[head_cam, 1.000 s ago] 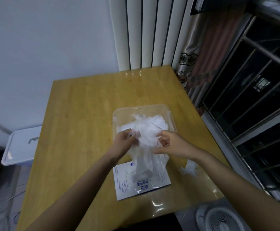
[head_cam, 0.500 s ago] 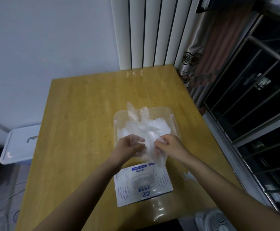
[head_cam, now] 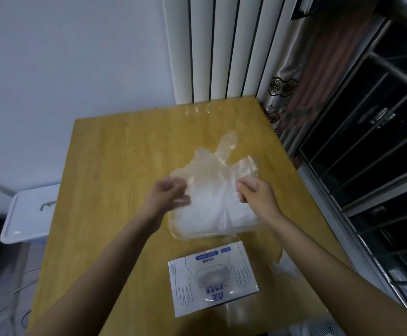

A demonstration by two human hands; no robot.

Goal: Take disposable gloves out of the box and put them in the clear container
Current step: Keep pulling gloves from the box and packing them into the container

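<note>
A thin clear disposable glove (head_cam: 218, 166) is stretched flat above the clear container (head_cam: 190, 235) in the middle of the wooden table (head_cam: 115, 166). My left hand (head_cam: 167, 196) pinches the glove's left edge and my right hand (head_cam: 257, 191) pinches its right edge. The glove's fingers point away from me, past the container's far rim. White crumpled gloves (head_cam: 222, 214) fill the container under it. The white and blue glove box (head_cam: 212, 277) lies flat near the table's front edge, its oval opening facing up.
One loose clear glove (head_cam: 283, 266) lies on the table at the right of the box. A white lidded bin (head_cam: 31, 212) stands on the floor at the left. A white fan (head_cam: 318, 328) shows below the table's front right corner. Window bars run along the right.
Both hands have moved apart and away from me, lifting the glove clear of the box and spreading it flat over the container. The camera has tilted, so the box sits lower in view.
</note>
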